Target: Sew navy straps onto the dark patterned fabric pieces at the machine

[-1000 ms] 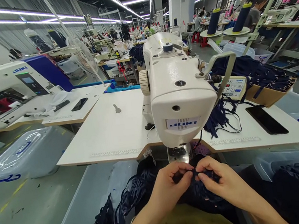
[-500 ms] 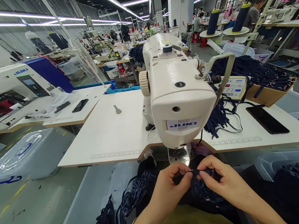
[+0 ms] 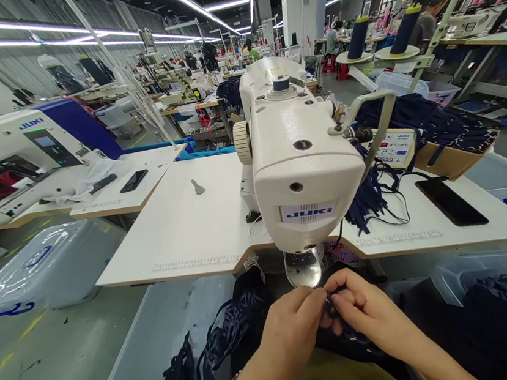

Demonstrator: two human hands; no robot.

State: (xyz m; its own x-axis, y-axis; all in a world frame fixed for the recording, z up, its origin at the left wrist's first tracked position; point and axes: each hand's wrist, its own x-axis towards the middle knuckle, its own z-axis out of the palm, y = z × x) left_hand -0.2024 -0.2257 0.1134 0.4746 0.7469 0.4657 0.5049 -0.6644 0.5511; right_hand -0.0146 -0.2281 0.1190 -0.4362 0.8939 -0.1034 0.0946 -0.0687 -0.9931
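Note:
My left hand and my right hand meet just in front of the sewing machine, near its metal plate. Both are closed, thumb against fingers, on a small dark navy strap; most of it is hidden by my fingers. A tiny shiny bit shows between the fingertips, too small to name. Dark navy fabric with small light marks lies in my lap below the hands. More navy straps trail down on the left.
Navy straps and a black phone lie on the white table, right of the machine. A small grey metal piece lies to the left. Plastic bins flank me. A cardboard box holds more navy strips.
My hands have closed in on each other, and the left has turned so its back faces up. The stretch of strap that showed between them is now mostly covered.

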